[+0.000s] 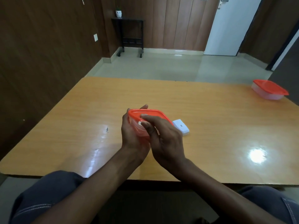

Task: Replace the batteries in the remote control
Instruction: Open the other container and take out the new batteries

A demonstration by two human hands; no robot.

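A small clear plastic container with an orange lid [149,114] is held above the middle of the wooden table [210,126]. My left hand [131,135] cups it from the left and beneath. My right hand [163,136] lies over its near side, with the thumb on the lid's edge. Something white shows through the container wall, too hidden to name. A white remote control [180,127] lies face down on the table just right of my hands, untouched.
A second clear container with an orange lid [269,89] stands at the table's far right corner. A tiny dark scrap [107,130] lies left of my hands. A black side table [129,34] stands against the far wall.
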